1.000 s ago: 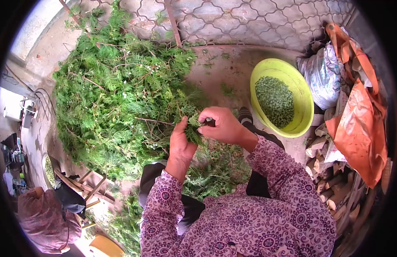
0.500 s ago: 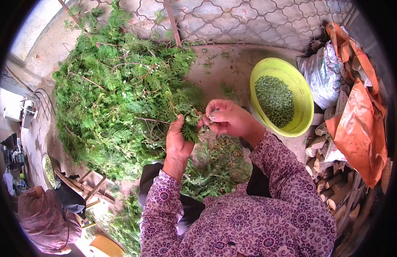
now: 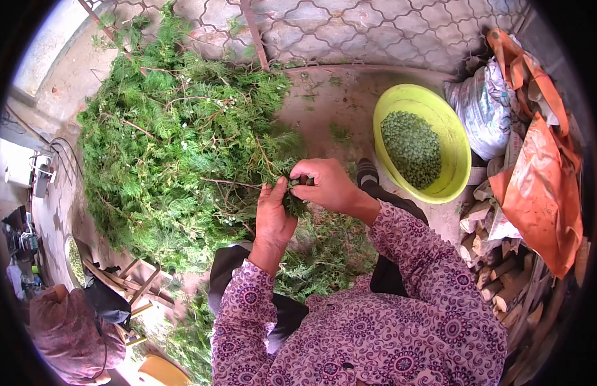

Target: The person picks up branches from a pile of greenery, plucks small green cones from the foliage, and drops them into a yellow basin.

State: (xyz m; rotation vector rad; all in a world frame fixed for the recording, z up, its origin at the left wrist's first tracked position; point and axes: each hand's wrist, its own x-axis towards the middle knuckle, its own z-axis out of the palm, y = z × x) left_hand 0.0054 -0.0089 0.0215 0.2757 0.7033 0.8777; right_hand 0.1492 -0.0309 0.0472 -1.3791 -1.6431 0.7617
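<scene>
My left hand (image 3: 274, 225) is closed around a leafy green sprig (image 3: 296, 206), its thumb pointing up. Against the upper part of that sprig, my right hand (image 3: 334, 186) pinches with thumb and forefinger. Whatever lies between those fingertips is too small to make out. Just beyond both hands spreads a big heap of cut evergreen branches (image 3: 163, 148) with thin brown stems and small pale cones among the leaves. To the right, a yellow-green basin (image 3: 460, 138) holds many small round green cones (image 3: 411, 149).
A wire mesh fence (image 3: 350, 32) runs along the back. White sacks (image 3: 482, 112), an orange sheet (image 3: 543, 199) and split firewood (image 3: 504, 283) crowd the right. At lower left are another person (image 3: 73, 334), a wooden stool (image 3: 140, 283) and a yellow tub (image 3: 163, 371).
My right hand has come slightly left and lower, its fingertips now close against the sprig by my left thumb. A dark striped shoe or sock now shows beside the basin.
</scene>
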